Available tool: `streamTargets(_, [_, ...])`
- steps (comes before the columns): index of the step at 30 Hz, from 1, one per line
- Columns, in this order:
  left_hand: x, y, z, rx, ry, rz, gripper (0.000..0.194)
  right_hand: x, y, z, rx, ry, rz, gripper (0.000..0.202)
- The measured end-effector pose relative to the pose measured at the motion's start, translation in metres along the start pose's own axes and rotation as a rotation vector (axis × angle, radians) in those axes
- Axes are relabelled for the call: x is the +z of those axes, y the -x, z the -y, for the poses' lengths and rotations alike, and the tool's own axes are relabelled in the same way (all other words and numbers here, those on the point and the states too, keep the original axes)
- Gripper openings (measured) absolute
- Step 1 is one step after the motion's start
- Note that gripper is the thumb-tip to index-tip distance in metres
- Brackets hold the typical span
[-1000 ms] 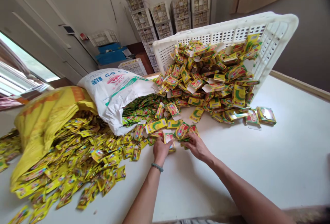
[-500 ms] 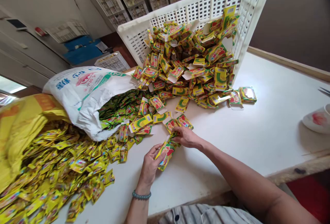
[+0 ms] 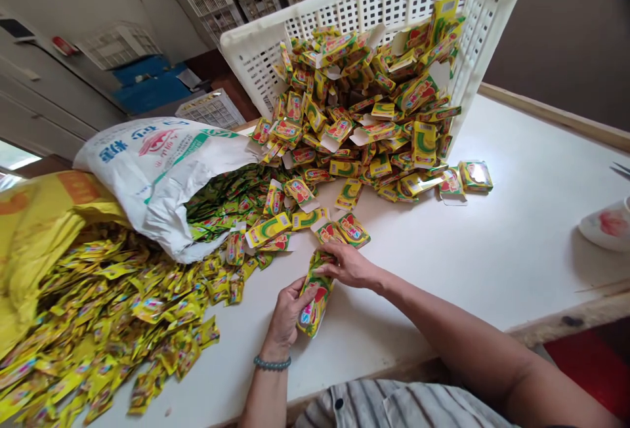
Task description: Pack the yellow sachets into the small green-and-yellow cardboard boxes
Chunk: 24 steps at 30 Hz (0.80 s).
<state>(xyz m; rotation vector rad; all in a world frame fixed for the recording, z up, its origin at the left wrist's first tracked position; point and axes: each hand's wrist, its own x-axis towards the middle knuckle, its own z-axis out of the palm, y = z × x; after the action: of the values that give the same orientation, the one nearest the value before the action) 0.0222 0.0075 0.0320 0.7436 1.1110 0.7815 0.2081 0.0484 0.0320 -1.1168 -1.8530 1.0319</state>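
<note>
My left hand point(image 3: 289, 315), with a beaded bracelet at the wrist, grips a small yellow, green and red box point(image 3: 315, 306) over the white table, thumb across its printed face. My right hand point(image 3: 344, 264) is at the box's upper end, its fingers closed round small green and yellow packets point(image 3: 321, 261) at the opening; the fingertips partly hide them. Just beyond the right hand, two similar boxes point(image 3: 353, 228) lie on the table. Further boxes point(image 3: 267, 230) are strewn to the left, some with white flaps open.
A white crate point(image 3: 388, 4) lies tipped on its side, boxes spilling out. At the left, a white sack point(image 3: 167, 159) holds green packets and a yellow sack point(image 3: 49, 211) spills yellow packets. A cup point(image 3: 608, 226) stands at the right edge.
The packets have moved into line with the held box's upper end, and my right hand has come closer to it. The box is more upright in my left hand. The view has shifted slightly.
</note>
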Motion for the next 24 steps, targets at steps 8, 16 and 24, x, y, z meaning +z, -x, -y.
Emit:
streamTargets(8, [0.000,-0.001,0.001,0.010,-0.075,0.023,0.039,0.001,0.000,0.000,-0.006,0.066,-0.039,0.038])
streamTargets(16, [-0.010,-0.009,0.012,0.157,-0.050,-0.126,0.044,0.007,0.002,0.000,0.148,-0.105,-0.068,0.028])
streamTargets(24, [-0.007,-0.011,0.018,0.238,-0.124,-0.142,0.046,0.013,0.001,0.001,0.234,0.032,-0.156,0.016])
